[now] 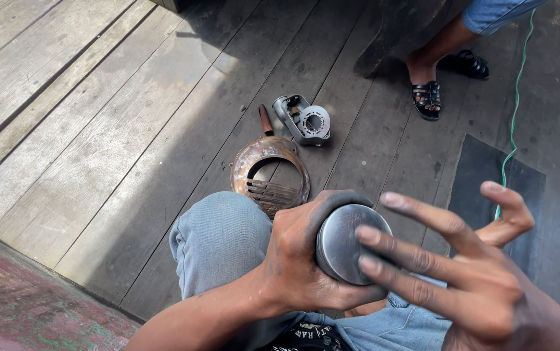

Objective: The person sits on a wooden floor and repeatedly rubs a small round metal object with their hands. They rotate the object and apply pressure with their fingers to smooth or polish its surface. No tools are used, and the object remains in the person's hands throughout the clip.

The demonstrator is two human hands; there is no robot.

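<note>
Nearest the camera, the right hand is spread wide, its fingers fanned toward ten o'clock; two fingertips lie flat on the round end face of a grey metal cylinder, and the thumb sticks out free at two o'clock. Directly at nine o'clock of that hand, the left hand is wrapped tightly round the cylinder's side wall, grimy fingers curled over the top edge. Its long axis runs away from the lens, down toward the lap in blue jeans, so only the capped end shows. At eleven o'clock, well apart on the plank floor, lie a rusty ring-shaped grille and a grey motor housing. Another person's sandalled foot stands at one o'clock.
</note>
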